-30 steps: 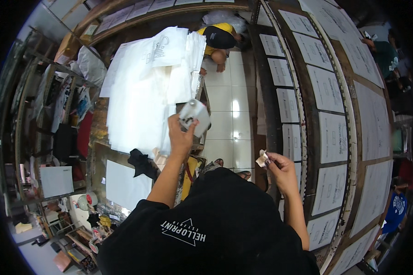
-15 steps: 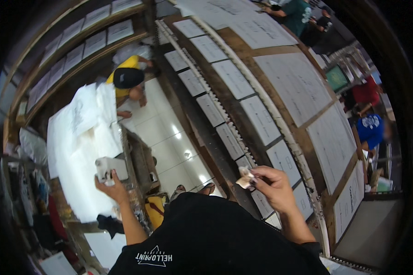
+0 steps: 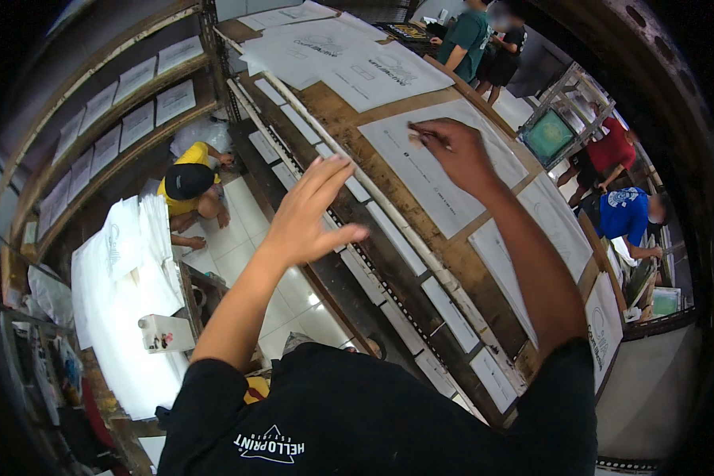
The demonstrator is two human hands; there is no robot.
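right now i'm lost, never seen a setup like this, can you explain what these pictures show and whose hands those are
There's no machine: these are one person's bare hands, filmed by a wide camera on their head looking down, so edges curve. The left hand is open and looks empty. The right hand pinches a small pale scrap over a printed white sheet lying on a brown surface. At lower left, a white container rests on stacked white sheets.

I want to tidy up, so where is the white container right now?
In the head view, the white container is at lower left, by the right edge of the white sheet stack, left of the left hand.
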